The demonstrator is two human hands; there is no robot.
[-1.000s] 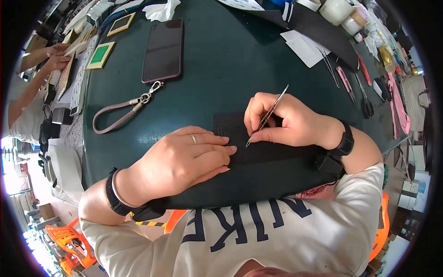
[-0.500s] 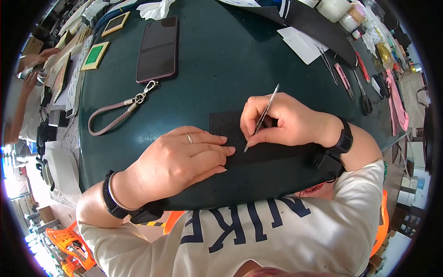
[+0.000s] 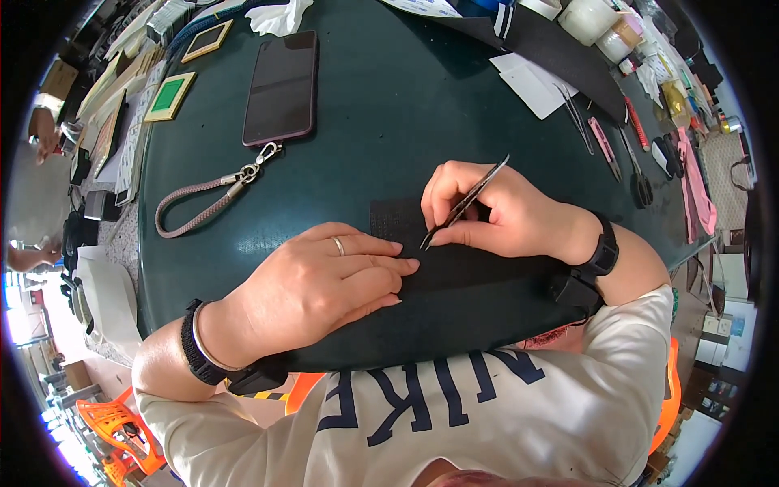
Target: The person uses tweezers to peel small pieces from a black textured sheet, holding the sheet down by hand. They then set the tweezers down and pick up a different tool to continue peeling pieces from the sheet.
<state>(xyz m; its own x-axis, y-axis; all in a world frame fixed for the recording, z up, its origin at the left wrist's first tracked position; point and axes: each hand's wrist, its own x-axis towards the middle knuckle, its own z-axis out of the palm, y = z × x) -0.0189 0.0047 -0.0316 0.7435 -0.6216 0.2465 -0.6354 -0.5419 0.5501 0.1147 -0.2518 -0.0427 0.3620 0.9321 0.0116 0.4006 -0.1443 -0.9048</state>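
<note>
A thin black sheet (image 3: 388,215) with rows of small marks lies on the dark green table in front of me. My left hand (image 3: 324,280) rests flat on it, fingers stretched out, fingertips close to the tweezers' points. Between thumb and fingers of my right hand (image 3: 495,215) is a pair of slim metal tweezers (image 3: 480,185), slanted, with the points down at the sheet just beyond my left fingertips. Whether the points pinch anything is too small to tell. Part of the sheet is covered by both hands.
A phone (image 3: 280,89) with a braided wrist strap (image 3: 199,213) lies at the far left, near two small framed pieces. On the right are other tweezers (image 3: 576,120), a pink cutter (image 3: 604,140), scissors (image 3: 641,187) and white paper (image 3: 535,85). A person's hand shows at the left edge.
My right hand has turned the tweezers; their points have moved slightly up and left, nearer the far side of the sheet. My left hand has barely moved.
</note>
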